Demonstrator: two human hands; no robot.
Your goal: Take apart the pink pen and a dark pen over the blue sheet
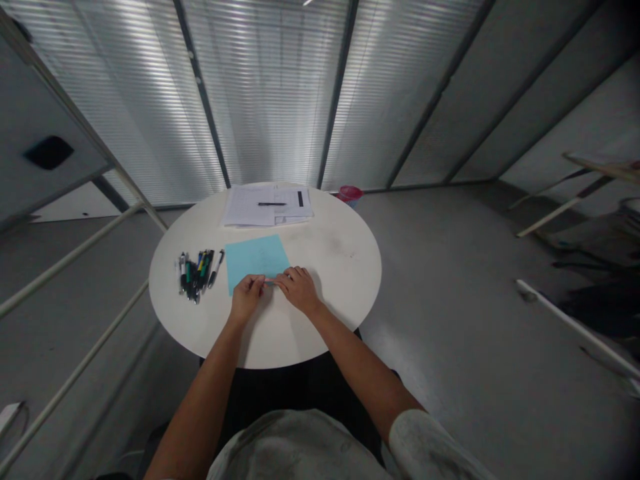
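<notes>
A sheet of light blue paper [255,257] lies on the round white table [335,267]. My left hand [247,298] and my right hand [299,290] rest at its near edge, their fingertips pinching that edge close together. The edge looks slightly lifted, though the fingers hide its exact shape. Left of the sheet lies a loose bunch of several pens [197,275] in mixed colours, close to my left hand but not touching it. At the table's far side is a stack of printed papers [267,215] with a black pen [273,204] on top.
A red cup [350,194] stands on the grey floor beyond the table. Pale metal rails [65,261] run along the left side. White rods [570,320] and dark objects [600,307] lie on the right. Ribbed translucent panels [270,93] stand behind.
</notes>
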